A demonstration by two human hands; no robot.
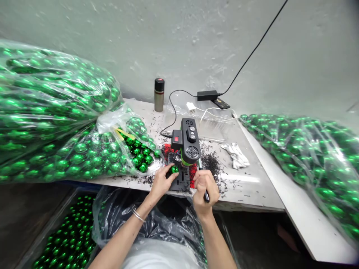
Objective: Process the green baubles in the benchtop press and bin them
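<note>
A small black bench machine (188, 129) with a red switch and two round fan grilles stands near the table's front edge. My left hand (162, 183) pinches a shiny green ball ornament (174, 169) between thumb and fingers, low at the machine's base plate (179, 184). To the right, my right hand (206, 188) is wrapped round a black lever handle (206, 196) beside the machine. Red bits (193, 173) and a pile of tiny black pieces (210, 164) lie around the base. Loose green balls (143, 158) spill from an open bag just left of it.
Bulging clear bags of green balls stand left (50, 97) and right (314, 164). Behind the machine are a flask (159, 99), a power adapter (207, 95) and cables. White gloves (237, 156) lie on the table (252, 190). Below left, a container (70, 231) holds more balls.
</note>
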